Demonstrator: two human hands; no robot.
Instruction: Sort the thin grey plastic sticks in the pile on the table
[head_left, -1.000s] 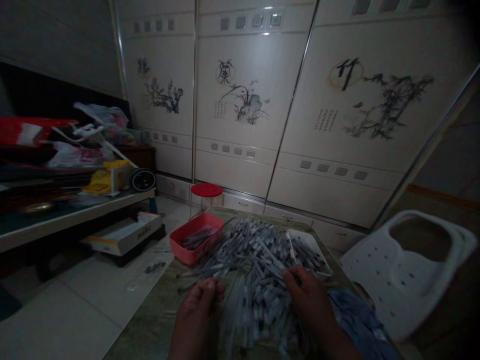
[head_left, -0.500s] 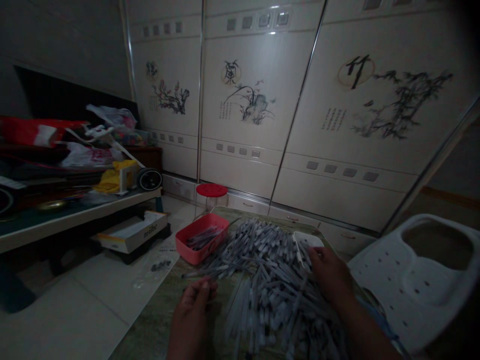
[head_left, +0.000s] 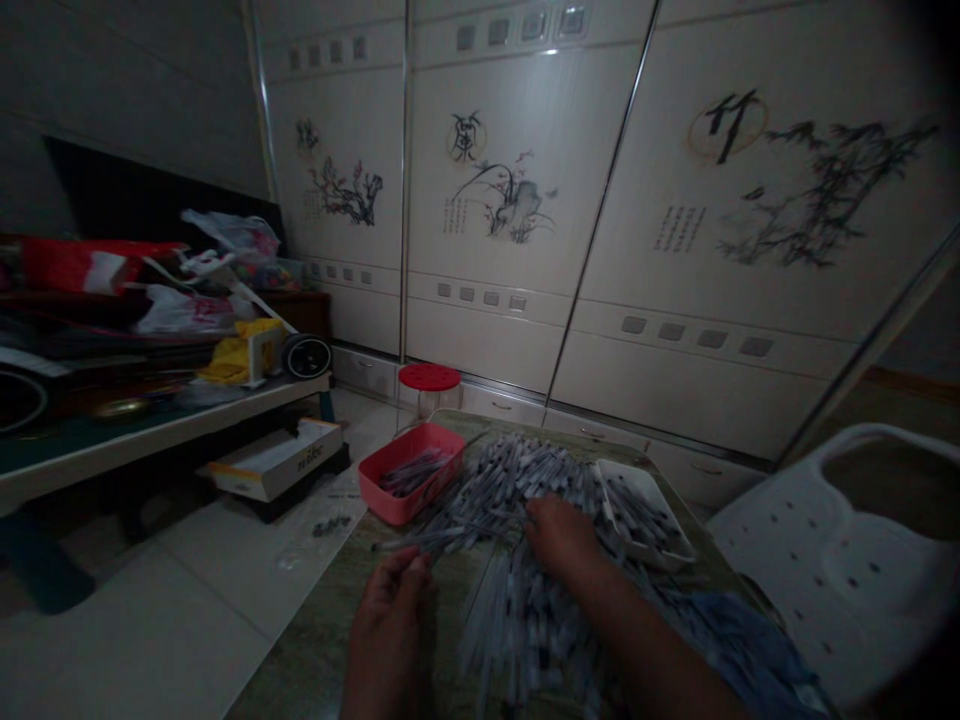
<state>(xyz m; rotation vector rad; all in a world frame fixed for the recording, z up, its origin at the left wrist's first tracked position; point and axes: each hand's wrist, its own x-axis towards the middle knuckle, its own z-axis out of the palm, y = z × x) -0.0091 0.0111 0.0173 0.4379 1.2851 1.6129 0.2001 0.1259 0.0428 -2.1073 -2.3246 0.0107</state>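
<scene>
A large heap of thin grey-and-white sticks [head_left: 525, 600] covers the middle of a green marble-patterned tabletop [head_left: 337, 650]. My left hand [head_left: 388, 625] is at the heap's near left side, pinching a few sticks [head_left: 420, 537] that point left. My right hand [head_left: 559, 535] presses into the heap's far part, and its fingertips are hidden among the sticks. A pink-red plastic tray [head_left: 390, 490] holding a small bundle of sticks stands at the far left of the heap. A white tray [head_left: 660, 530] with more sticks lies just beyond my right hand.
A clear jar with a red lid [head_left: 429, 388] stands beyond the table. A white perforated plastic seat [head_left: 847, 570] is at the right, and blue cloth [head_left: 750, 640] lies by the table's right edge. Left of the table are a cluttered shelf [head_left: 150, 425] and a flat box [head_left: 274, 460].
My right hand has moved left, from beside the white tray into the heap. My left hand has stayed nearly in place. The whole view has shifted slightly, with the room sliding right.
</scene>
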